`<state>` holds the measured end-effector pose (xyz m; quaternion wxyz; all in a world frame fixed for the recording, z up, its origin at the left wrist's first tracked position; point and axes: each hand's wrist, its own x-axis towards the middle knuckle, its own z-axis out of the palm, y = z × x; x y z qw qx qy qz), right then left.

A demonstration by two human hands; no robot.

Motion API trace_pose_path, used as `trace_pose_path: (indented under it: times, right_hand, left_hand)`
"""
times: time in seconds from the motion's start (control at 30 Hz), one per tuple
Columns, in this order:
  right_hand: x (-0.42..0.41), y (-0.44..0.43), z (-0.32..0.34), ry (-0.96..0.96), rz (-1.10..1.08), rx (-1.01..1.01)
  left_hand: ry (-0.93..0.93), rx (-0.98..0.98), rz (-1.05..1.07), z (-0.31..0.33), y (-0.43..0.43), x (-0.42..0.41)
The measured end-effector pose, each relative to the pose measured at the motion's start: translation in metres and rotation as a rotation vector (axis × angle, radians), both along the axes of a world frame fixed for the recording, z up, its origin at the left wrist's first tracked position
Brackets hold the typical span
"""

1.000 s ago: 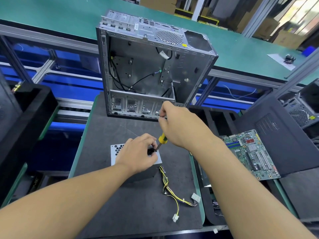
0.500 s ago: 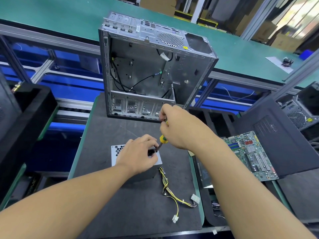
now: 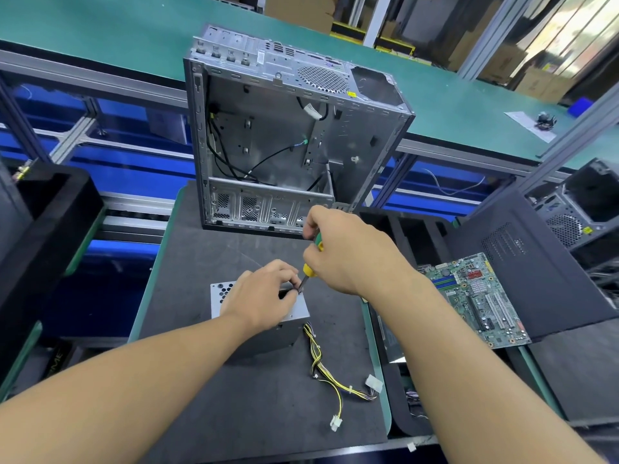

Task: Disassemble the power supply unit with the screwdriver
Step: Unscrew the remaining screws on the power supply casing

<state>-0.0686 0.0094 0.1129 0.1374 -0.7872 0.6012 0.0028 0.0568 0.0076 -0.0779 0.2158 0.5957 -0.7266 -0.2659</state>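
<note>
The grey metal power supply unit lies on the dark mat in front of me, its yellow and black cable bundle trailing to the right. My left hand rests on top of the unit, its fingertips pinched round the screwdriver shaft near the tip. My right hand grips the yellow and green handle of the screwdriver, which stands tilted with its tip on the unit's top right area. The screw itself is hidden under my fingers.
An empty silver computer case stands open behind the unit. A green motherboard and a black side panel lie to the right. Black foam trays sit at left. The dark mat ends near the cable connectors.
Both hands stay on the unit and the screwdriver. My right hand has shifted only slightly on the handle; the view has drifted a little.
</note>
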Motion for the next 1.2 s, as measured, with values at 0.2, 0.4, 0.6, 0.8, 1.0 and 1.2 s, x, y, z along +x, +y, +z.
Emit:
trace_pose_path:
  times: [0.2,0.4,0.6,0.8,1.0,1.2]
  right_hand:
    - [-0.002,0.006,0.000,-0.030,-0.006,-0.043]
    - [-0.010,0.011,0.001,-0.059,-0.040,-0.123]
    - [-0.028,0.012,-0.003,-0.033,-0.113,-0.120]
    - [-0.061,0.018,-0.002,0.002,-0.193,-0.007]
    - [-0.098,0.029,0.005,0.012,-0.276,-0.010]
    - [-0.133,0.039,0.010,0.004,-0.375,-0.038]
  left_hand:
    - [-0.075,-0.063,-0.046,0.002,0.004,-0.001]
    - [-0.113,-0.063,-0.008,0.003,0.006,-0.003]
    - [-0.174,-0.147,0.056,0.003,0.010,-0.005]
    - [-0.335,-0.298,0.100,-0.005,0.012,-0.004]
    - [-0.259,-0.311,0.031,0.025,-0.009,-0.039]
    - [0.320,0.142,-0.123,0.034,-0.002,-0.104]
